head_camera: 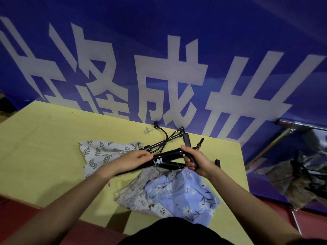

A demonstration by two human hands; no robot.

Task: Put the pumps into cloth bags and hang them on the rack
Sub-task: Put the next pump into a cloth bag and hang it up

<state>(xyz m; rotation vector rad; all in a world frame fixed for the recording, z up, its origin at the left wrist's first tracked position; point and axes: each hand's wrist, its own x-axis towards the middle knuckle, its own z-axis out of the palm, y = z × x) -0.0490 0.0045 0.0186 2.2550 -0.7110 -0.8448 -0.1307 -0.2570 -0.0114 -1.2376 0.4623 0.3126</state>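
Note:
I hold a black pump (168, 156) above the yellow table (44, 147). My left hand (134, 160) grips its barrel near a white mark. My right hand (192, 160) is closed on its black handle end. A second pump (169, 138) with a thin hose lies behind, near the wall. Three cloth bags lie flat: a leaf-print bag (100, 152) at the left, a cream bag with small figures (139, 195) below my hands, and a blue flowered bag (187, 193) partly over it. Another black pump part (169, 164) shows just under the held one.
A blue banner (159, 59) with large white characters stands along the table's far edge. At the right, a metal rack (290, 124) carries a patterned bag (286, 175) with a dark pump in it. Red floor (17, 214) shows around the table.

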